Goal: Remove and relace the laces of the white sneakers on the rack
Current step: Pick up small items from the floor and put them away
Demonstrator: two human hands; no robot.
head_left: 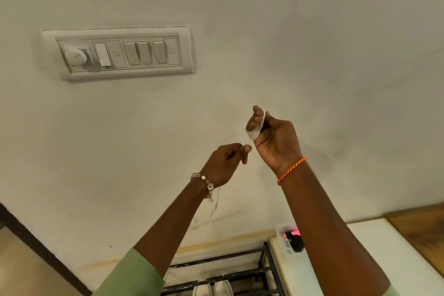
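Observation:
Both hands are raised in front of the white wall. My right hand has a white lace wound around its fingers, which curl on the coil. My left hand pinches the lace's other part between thumb and fingers, and a loose tail of it hangs past my left wrist. Far below, at the bottom edge, the toes of the white sneakers rest on the black metal rack, mostly hidden by my arms.
A white switch panel with a dial is set in the wall at upper left. A white cabinet top stands right of the rack, with a small clear container on it. A dark door frame runs along the lower left.

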